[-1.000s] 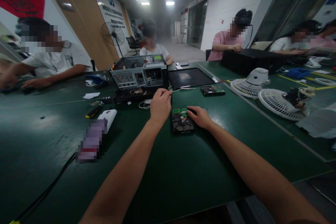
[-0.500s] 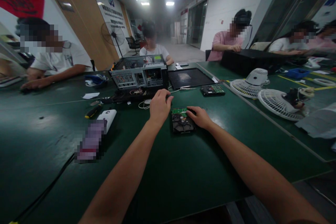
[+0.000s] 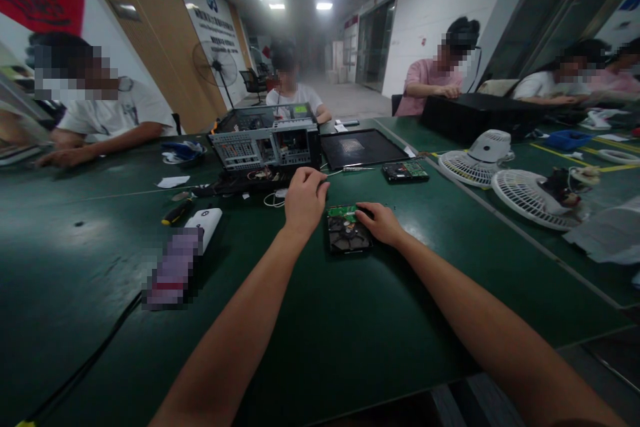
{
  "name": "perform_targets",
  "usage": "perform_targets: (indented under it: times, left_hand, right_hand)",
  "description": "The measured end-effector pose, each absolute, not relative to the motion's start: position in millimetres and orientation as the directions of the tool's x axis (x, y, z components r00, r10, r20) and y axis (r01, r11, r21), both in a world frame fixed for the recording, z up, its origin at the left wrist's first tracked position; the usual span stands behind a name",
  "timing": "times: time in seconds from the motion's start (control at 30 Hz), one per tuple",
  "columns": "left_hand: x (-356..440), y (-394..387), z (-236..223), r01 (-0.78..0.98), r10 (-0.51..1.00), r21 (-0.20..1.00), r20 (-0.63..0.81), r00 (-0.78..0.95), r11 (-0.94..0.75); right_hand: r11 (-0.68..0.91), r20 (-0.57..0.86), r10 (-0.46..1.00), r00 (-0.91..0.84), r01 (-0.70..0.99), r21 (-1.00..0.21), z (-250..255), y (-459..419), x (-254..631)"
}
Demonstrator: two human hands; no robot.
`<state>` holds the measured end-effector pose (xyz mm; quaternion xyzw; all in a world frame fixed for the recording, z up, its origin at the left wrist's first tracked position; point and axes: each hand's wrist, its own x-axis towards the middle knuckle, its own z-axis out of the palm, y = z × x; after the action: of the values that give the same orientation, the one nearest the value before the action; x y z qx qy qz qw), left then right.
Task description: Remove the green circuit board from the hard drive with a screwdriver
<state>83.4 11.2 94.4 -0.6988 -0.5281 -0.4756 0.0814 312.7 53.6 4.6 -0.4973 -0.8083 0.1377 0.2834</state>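
Observation:
A hard drive (image 3: 348, 231) lies circuit-board side up on the green table (image 3: 350, 333), straight ahead. My right hand (image 3: 381, 221) rests on its right edge with the fingers curled against it. My left hand (image 3: 305, 199) hovers just left of the drive's far end, fingers closed in a loose pinch; what they hold is too small to make out. An open computer case (image 3: 265, 143) stands just beyond my left hand, with loose cables (image 3: 274, 199) in front of it.
A second hard drive (image 3: 405, 171) and a black side panel (image 3: 359, 147) lie behind. A yellow-handled screwdriver (image 3: 177, 212) and a white device (image 3: 206, 221) sit at the left. Fan parts (image 3: 530, 195) lie at the right. Several other people sit around the tables.
My left hand has dropped slightly and its fingers have curled tighter. The right hand and the drive have stayed put. The person at the left has shifted an arm.

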Motion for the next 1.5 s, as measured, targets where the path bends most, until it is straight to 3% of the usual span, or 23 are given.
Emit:
perform_targets:
  times: [0.3,0.77,1.13,1.5]
  left_hand:
    - [83.3,12.3,94.8,0.799,0.673,0.381,0.739,0.039,-0.465]
    - [82.6,17.3,89.1,0.769,0.672,0.458,0.739,-0.051,-0.446]
    - [83.4,11.8,96.6,0.813,0.660,0.376,0.752,0.012,-0.444]
    - [83.7,11.4,96.0,0.811,0.701,0.376,0.711,0.058,-0.448]
  right_hand:
    - [0.475,0.329,0.878,-0.349,0.726,-0.497,2.7,54.8,312.8]
    - [0.474,0.323,0.878,-0.353,0.732,-0.490,3.8,54.6,313.1]
    - [0.469,0.321,0.881,-0.348,0.734,-0.492,4.6,53.8,312.9]
    - [0.464,0.324,0.883,-0.339,0.735,-0.495,4.5,53.4,312.3]
